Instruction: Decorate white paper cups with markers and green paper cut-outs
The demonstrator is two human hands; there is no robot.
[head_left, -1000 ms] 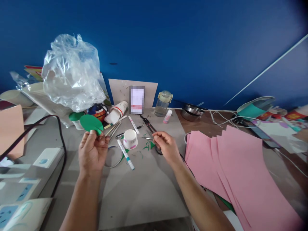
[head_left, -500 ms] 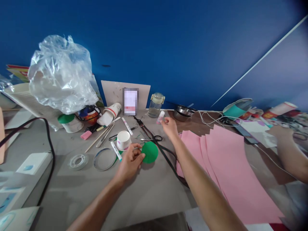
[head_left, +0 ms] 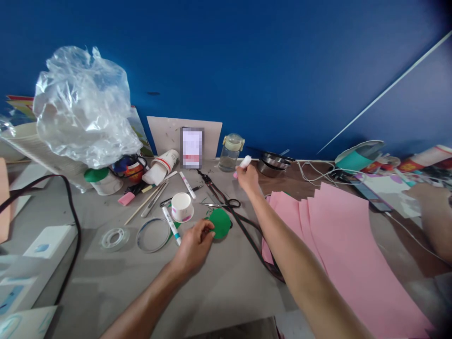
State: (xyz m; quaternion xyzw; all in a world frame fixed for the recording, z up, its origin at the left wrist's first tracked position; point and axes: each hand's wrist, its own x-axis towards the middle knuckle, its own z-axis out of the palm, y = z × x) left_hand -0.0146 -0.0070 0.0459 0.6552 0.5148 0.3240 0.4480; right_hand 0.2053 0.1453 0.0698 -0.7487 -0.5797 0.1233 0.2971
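My left hand [head_left: 197,240] pinches the left edge of a green paper disc [head_left: 219,224] just above the table. My right hand [head_left: 248,179] is closed around a glue stick [head_left: 245,163] with a white top and a pinkish body, tilted near the glass jar; my fingers hide part of it. Beside the left hand stand a white paper cup [head_left: 181,207] and a white marker [head_left: 171,226]. Between my hands lie scissors [head_left: 226,204] with black handles, next to dark straps [head_left: 243,225].
A lidded glass jar [head_left: 230,153] and steel bowls [head_left: 274,164] stand by the blue wall. Pink paper sheets [head_left: 339,226] cover the right side. Clear tape [head_left: 113,239] and a ring [head_left: 153,234] lie at left. Another person's arm [head_left: 432,214] is at far right.
My right hand has closed around the glue stick and tilted it from upright. The left hand keeps hold of the green disc.
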